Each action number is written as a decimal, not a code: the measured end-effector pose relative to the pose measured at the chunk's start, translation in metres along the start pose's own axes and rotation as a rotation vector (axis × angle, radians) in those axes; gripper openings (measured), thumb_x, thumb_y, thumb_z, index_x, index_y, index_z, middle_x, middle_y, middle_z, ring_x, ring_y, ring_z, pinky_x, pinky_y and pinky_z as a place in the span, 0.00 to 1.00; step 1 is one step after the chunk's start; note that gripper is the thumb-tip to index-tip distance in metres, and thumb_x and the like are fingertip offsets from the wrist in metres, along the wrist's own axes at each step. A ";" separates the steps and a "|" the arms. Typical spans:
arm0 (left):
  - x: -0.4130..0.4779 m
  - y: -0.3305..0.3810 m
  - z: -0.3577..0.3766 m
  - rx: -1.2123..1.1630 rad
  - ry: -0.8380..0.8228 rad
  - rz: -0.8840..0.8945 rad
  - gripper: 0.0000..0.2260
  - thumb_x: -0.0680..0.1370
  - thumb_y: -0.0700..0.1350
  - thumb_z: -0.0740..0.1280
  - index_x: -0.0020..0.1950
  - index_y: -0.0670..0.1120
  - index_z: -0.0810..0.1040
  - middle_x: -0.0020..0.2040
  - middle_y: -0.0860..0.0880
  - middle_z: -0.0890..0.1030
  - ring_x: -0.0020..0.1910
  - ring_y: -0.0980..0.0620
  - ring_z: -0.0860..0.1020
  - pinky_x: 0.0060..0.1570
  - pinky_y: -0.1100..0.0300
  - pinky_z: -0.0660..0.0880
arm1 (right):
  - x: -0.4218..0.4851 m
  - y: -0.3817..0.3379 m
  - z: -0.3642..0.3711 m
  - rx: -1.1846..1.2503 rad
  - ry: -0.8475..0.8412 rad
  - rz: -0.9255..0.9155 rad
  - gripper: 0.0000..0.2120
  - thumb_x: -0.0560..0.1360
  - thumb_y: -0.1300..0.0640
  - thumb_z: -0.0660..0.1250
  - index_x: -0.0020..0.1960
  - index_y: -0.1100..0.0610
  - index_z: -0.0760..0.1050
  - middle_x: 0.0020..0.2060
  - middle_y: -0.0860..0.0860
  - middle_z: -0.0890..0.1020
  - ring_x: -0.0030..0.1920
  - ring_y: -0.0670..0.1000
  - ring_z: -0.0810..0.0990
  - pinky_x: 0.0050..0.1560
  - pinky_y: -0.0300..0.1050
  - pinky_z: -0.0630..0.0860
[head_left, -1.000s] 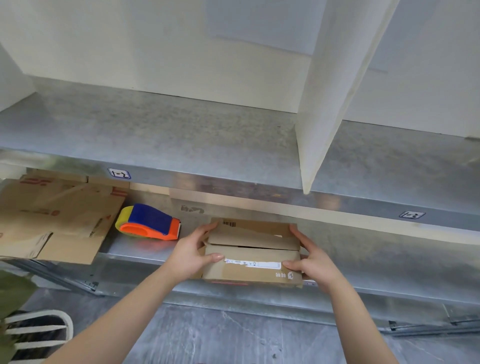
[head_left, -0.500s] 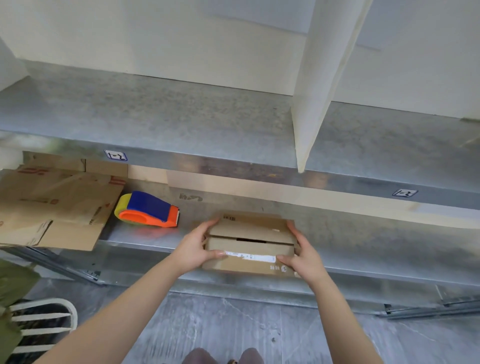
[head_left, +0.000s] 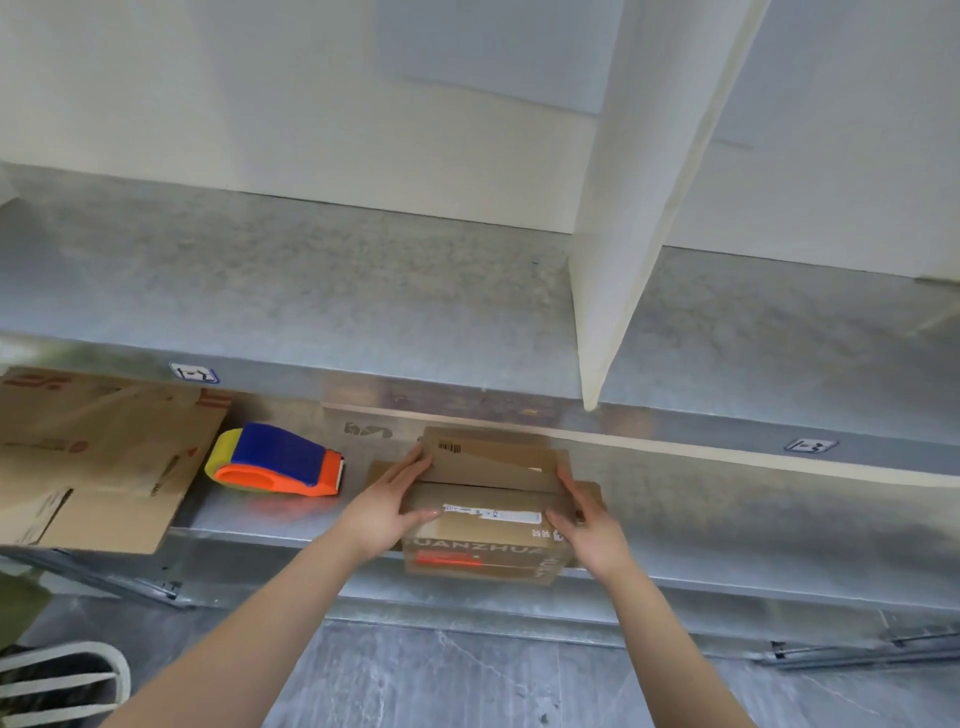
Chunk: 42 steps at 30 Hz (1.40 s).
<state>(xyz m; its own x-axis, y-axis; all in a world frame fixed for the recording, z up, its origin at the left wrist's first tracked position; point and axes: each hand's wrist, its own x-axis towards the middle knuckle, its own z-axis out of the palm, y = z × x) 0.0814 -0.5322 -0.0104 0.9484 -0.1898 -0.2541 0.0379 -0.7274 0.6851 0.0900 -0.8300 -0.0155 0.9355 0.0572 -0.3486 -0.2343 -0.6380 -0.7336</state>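
Head view, cardboard box (head_left: 488, 540): stands at the front edge of the lower metal shelf (head_left: 727, 519), top flaps folded down, white label strip (head_left: 493, 513) on the near flap
Head view, left hand (head_left: 387, 506): fingers straight and flat against the box's left side and far flap, thumb on the near flap; pressing, not curled round it
Head view, right hand (head_left: 589, 525): mirrored on the box's right side, fingers extended, thumb on the near flap
Head view, surroundings: orange-and-blue tape dispenser (head_left: 275, 462) left of the box, near but apart; flattened cardboard (head_left: 98, 457) further left
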 end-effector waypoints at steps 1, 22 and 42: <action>0.003 0.001 -0.003 0.033 -0.019 -0.005 0.33 0.77 0.58 0.66 0.77 0.59 0.54 0.73 0.70 0.46 0.75 0.59 0.58 0.67 0.62 0.64 | 0.002 0.002 0.001 -0.002 0.007 -0.010 0.27 0.78 0.50 0.66 0.71 0.32 0.58 0.71 0.50 0.69 0.62 0.52 0.73 0.62 0.41 0.69; -0.007 0.017 -0.002 0.666 -0.002 -0.014 0.33 0.80 0.64 0.48 0.78 0.52 0.37 0.79 0.55 0.39 0.77 0.51 0.37 0.76 0.51 0.40 | -0.008 -0.006 0.002 -0.548 0.052 -0.092 0.30 0.82 0.46 0.53 0.79 0.44 0.42 0.79 0.50 0.44 0.78 0.57 0.40 0.76 0.62 0.47; -0.085 -0.070 -0.111 0.786 0.160 0.082 0.28 0.73 0.63 0.59 0.67 0.50 0.73 0.67 0.47 0.76 0.67 0.41 0.73 0.64 0.41 0.70 | -0.035 -0.162 0.144 -0.598 0.184 -0.681 0.24 0.73 0.48 0.63 0.68 0.53 0.73 0.66 0.57 0.76 0.70 0.63 0.70 0.71 0.62 0.58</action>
<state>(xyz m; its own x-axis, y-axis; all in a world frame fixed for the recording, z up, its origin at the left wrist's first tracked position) 0.0330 -0.3924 0.0389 0.9744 -0.2096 -0.0816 -0.2102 -0.9777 0.0011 0.0575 -0.6180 0.0315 0.8606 0.4753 0.1827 0.5092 -0.8048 -0.3050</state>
